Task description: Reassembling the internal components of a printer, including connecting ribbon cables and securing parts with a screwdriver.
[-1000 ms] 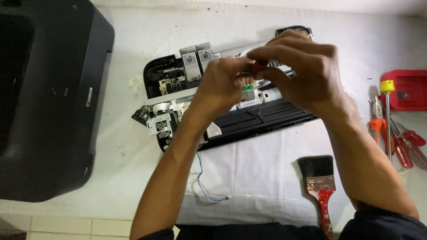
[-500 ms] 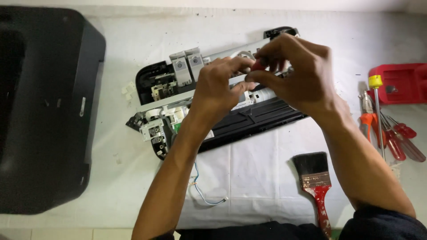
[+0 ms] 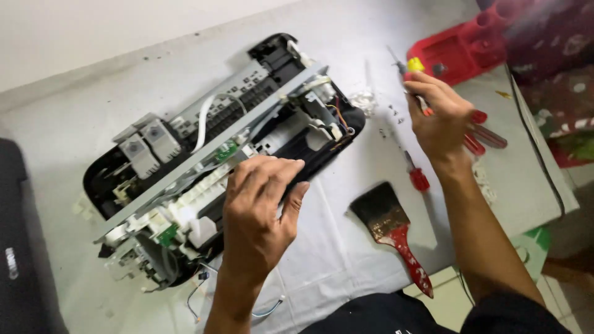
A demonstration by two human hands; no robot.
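A white table [image 3: 93, 86] fills most of the view, with a white cloth [image 3: 334, 247] spread over its near part; across the middle lies an opened printer chassis [image 3: 223, 154], set at a slant from lower left to upper right, its grey metal rail, white plastic parts, green circuit boards and loose wires bared; a black printer cover [image 3: 15, 260] shows at the left edge; a red tray [image 3: 458, 49] sits at the far right of the table; a paintbrush [image 3: 393, 229] with black bristles and a red handle lies on the cloth, near the chassis's right end; red-handled screwdrivers [image 3: 486, 136] lie beyond it; the left hand [image 3: 260, 210] rests over the near edge of the chassis, fingers straight and loose, gripping nothing; the right hand [image 3: 439, 114] is raised over the tools, fingers curled around a yellow-capped screwdriver [image 3: 413, 74].
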